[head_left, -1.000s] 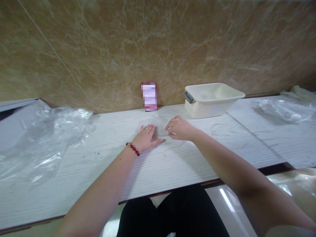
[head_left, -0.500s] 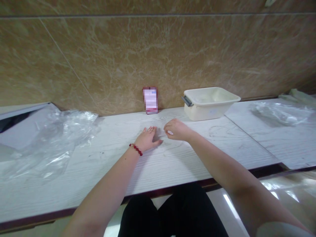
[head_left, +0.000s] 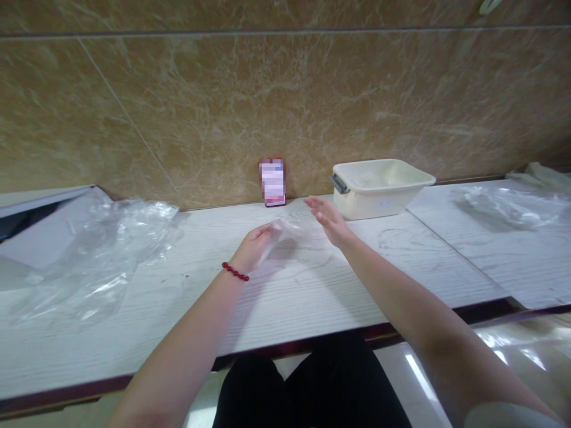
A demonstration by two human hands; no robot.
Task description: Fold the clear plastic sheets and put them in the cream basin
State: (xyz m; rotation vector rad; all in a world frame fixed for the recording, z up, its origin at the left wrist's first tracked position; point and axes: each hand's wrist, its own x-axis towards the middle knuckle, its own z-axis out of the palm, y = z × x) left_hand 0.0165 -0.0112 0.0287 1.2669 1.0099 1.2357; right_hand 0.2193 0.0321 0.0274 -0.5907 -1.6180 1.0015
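Observation:
A small clear plastic bag (head_left: 289, 229) is pinched in my left hand (head_left: 253, 247), a little above the white wood-grain tabletop (head_left: 294, 297). Its outline is faint against the table, so its far edge is hard to make out. My right hand (head_left: 331, 222) is to the right of the bag, fingers stretched out and holding nothing. Whether its fingertips touch the bag I cannot tell. A red bracelet (head_left: 235, 271) circles my left wrist.
A phone (head_left: 273, 183) leans against the marbled wall (head_left: 214, 119). Right of it stands a cream plastic bin (head_left: 375, 203) with a grey latch. Crumpled clear plastic (head_left: 129, 238) lies at left beside a white box (head_left: 53, 232); more plastic (head_left: 517, 205) lies far right.
My left hand has gone from lying spread on the table to gripping the clear bag and lifting it. The right hand has opened from a pinch and moved slightly up and right.

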